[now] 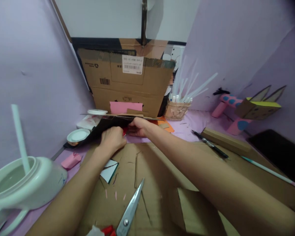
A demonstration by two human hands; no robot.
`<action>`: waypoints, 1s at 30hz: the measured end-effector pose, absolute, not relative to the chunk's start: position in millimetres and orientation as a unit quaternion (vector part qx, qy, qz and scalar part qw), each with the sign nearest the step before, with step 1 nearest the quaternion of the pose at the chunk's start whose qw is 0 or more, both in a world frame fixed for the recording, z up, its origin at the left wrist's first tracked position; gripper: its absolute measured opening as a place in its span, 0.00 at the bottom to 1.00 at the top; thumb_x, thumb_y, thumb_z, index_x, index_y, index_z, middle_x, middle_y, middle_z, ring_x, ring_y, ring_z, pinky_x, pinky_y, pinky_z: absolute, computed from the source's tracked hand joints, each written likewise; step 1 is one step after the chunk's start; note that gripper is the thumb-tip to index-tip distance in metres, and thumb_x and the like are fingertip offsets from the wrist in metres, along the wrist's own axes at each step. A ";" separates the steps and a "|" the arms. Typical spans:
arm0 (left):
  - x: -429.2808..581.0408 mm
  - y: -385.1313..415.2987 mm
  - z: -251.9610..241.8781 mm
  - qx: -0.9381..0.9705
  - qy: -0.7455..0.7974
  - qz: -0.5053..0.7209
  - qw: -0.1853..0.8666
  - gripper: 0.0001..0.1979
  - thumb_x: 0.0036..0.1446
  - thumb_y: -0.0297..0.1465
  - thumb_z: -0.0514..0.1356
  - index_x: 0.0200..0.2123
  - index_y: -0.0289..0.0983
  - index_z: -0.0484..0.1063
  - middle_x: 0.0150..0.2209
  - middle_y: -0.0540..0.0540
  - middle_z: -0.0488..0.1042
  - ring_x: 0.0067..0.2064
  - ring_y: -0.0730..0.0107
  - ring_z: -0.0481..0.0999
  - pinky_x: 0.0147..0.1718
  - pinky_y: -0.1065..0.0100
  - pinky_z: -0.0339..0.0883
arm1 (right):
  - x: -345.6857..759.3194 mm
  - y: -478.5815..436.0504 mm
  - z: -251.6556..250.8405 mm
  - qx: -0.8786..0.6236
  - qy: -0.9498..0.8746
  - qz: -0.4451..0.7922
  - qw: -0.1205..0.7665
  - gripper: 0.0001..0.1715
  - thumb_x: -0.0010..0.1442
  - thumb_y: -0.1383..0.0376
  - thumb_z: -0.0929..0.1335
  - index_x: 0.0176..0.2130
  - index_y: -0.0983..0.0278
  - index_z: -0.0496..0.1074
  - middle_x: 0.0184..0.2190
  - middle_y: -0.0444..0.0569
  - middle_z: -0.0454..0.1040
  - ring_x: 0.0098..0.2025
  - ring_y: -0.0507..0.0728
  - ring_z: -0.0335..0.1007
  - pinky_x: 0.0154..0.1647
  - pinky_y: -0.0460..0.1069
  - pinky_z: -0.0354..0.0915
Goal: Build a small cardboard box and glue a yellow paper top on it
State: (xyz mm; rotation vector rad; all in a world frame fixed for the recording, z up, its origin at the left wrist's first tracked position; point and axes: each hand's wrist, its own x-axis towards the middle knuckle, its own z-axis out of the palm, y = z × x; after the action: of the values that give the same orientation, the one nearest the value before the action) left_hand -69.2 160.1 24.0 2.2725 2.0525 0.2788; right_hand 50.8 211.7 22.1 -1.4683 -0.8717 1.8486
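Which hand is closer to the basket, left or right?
Right. The right hand is left of the basket, a bit nearer the camera; the left hand is even farther left of it.

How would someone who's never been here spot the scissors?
Find the big flat cardboard sheet. On its near part, between the left forearm and right forearm, lie the scissors: shiny silver blades with a round screw, unlike the thin pink scraps nearby.

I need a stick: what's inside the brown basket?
Pale sticks poke out of the brown basket; their lower ends and anything at its bottom are hidden.
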 end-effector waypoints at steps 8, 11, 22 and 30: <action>-87.8 181.3 28.3 0.673 0.666 0.233 0.222 0.07 0.42 0.26 0.54 0.22 0.35 0.72 0.19 0.46 0.74 0.22 0.66 0.73 0.21 0.70 0.65 | 62.6 218.6 21.6 -0.587 -0.429 0.638 0.256 0.17 0.62 0.62 0.64 0.50 0.65 0.65 0.48 0.52 0.68 0.45 0.57 0.69 0.43 0.56 0.68; -92.7 183.7 37.2 0.630 0.658 0.302 0.282 0.08 0.47 0.27 0.53 0.26 0.33 0.72 0.22 0.44 0.76 0.19 0.72 0.71 0.18 0.72 0.65 | 63.0 216.6 17.5 -0.586 -0.491 0.602 0.230 0.17 0.62 0.62 0.64 0.50 0.65 0.66 0.48 0.52 0.68 0.44 0.57 0.69 0.43 0.56 0.68; -112.5 197.1 21.4 0.630 0.591 0.403 0.303 0.10 0.46 0.28 0.58 0.32 0.32 0.75 0.26 0.44 0.78 0.28 0.68 0.77 0.29 0.68 0.71 | 60.2 211.3 -2.3 -0.477 -0.773 0.355 0.222 0.18 0.39 0.81 0.72 0.28 0.61 0.77 0.29 0.42 0.76 0.39 0.56 0.70 0.42 0.45 0.61; -121.6 201.9 18.1 0.674 0.567 0.379 0.284 0.11 0.45 0.26 0.56 0.32 0.34 0.76 0.26 0.46 0.79 0.28 0.66 0.78 0.30 0.68 0.72 | 65.8 211.4 -4.5 -0.478 -0.815 0.284 0.165 0.10 0.45 0.75 0.70 0.30 0.65 0.77 0.30 0.44 0.78 0.33 0.52 0.72 0.36 0.43 0.63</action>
State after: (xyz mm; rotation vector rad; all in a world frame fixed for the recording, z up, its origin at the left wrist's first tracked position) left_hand -121.6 201.9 18.1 1.8043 1.5167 1.0131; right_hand 65.8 211.4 -4.5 -1.3606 -2.3226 0.8084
